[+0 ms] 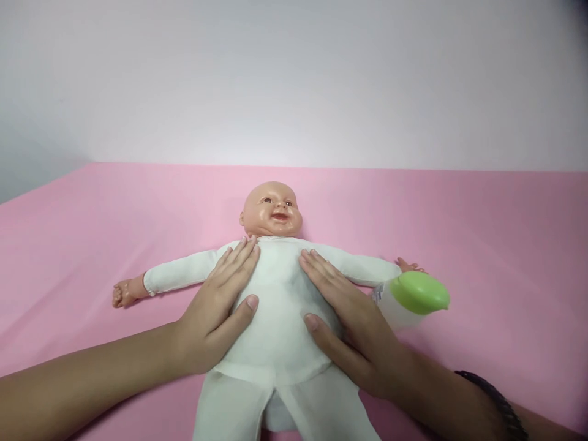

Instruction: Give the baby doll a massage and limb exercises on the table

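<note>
A baby doll (280,306) with a hard plastic head and a white cloth body lies on its back, arms stretched out to both sides. My left hand (220,306) rests flat on the left side of its chest, fingers extended toward the doll's shoulder. On the opposite side of the chest lies my right hand (353,324), also flat, its thumb spread toward the belly. Neither hand grips anything. Just right of my right hand is a whitish bottle (390,306) with a green cap (420,293), partly hidden behind that hand.
A pink cloth (496,245) covers the surface under the doll. Behind its far edge rises a pale wall (294,86). The bottle stands close to the doll's right-hand-side arm in view. A dark braided band (489,395) circles my right wrist.
</note>
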`<state>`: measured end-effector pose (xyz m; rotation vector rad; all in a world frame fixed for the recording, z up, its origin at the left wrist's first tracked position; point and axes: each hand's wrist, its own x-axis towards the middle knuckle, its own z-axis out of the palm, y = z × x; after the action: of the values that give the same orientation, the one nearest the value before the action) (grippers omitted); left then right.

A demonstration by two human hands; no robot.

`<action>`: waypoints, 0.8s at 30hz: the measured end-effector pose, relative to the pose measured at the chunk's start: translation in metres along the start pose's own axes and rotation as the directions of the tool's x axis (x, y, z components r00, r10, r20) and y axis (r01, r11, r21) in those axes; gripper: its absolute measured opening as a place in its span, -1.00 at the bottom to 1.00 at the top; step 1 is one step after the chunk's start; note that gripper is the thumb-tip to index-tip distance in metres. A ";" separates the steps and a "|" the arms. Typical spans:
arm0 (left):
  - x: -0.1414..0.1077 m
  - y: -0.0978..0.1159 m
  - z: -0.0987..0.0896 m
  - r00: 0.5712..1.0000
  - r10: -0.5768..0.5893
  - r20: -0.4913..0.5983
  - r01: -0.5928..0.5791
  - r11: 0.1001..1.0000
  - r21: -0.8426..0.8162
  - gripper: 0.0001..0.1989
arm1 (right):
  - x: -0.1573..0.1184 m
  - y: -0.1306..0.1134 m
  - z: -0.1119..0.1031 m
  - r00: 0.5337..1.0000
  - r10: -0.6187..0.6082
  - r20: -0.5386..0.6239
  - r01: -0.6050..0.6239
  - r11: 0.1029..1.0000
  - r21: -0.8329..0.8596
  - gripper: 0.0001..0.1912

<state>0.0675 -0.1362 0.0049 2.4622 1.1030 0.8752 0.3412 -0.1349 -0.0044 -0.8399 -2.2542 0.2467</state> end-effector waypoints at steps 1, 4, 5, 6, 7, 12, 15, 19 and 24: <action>0.000 -0.001 0.001 1.000 0.006 -0.027 -0.006 1.000 -0.003 -0.31 | 0.001 -0.001 0.000 0.999 -0.015 -0.028 0.014 1.000 -0.026 -0.32; 0.001 -0.002 0.002 0.988 0.119 -0.097 -0.120 0.993 -0.005 -0.36 | 0.003 -0.004 -0.002 0.990 -0.084 -0.113 0.077 0.995 -0.067 -0.47; 0.002 -0.001 0.001 0.978 0.178 -0.111 -0.180 0.984 -0.007 -0.37 | 0.004 -0.005 -0.003 0.985 -0.116 -0.130 0.110 0.992 -0.057 -0.50; 0.003 -0.001 0.000 0.965 0.233 -0.117 -0.236 0.972 -0.010 -0.38 | 0.006 -0.005 -0.004 0.979 -0.149 -0.136 0.145 0.989 -0.036 -0.52; 0.003 -0.001 -0.002 0.952 0.283 -0.115 -0.286 0.958 -0.015 -0.38 | 0.007 -0.005 -0.004 0.975 -0.179 -0.129 0.179 0.984 -0.009 -0.53; 0.004 -0.002 -0.007 0.910 0.414 -0.022 -0.415 0.910 -0.021 -0.35 | 0.008 -0.003 -0.008 0.973 -0.226 0.043 0.221 0.969 0.111 -0.47; 0.003 -0.002 -0.008 0.939 0.338 0.059 -0.337 0.941 -0.026 -0.31 | 0.006 -0.002 -0.010 0.974 -0.150 0.171 0.131 0.984 0.118 -0.33; 0.001 0.000 -0.005 0.979 0.170 0.116 -0.168 0.986 -0.023 -0.27 | 0.002 0.000 -0.007 0.977 -0.056 0.208 0.035 0.994 0.103 -0.23; -0.003 0.000 0.001 0.999 -0.041 -0.008 0.041 0.999 0.003 -0.26 | -0.001 0.000 0.000 1.000 0.013 0.029 -0.013 1.000 0.015 -0.27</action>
<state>0.0664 -0.1389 0.0027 2.4316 1.1547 0.8717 0.3419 -0.1353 -0.0045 -0.8486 -2.2712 0.2832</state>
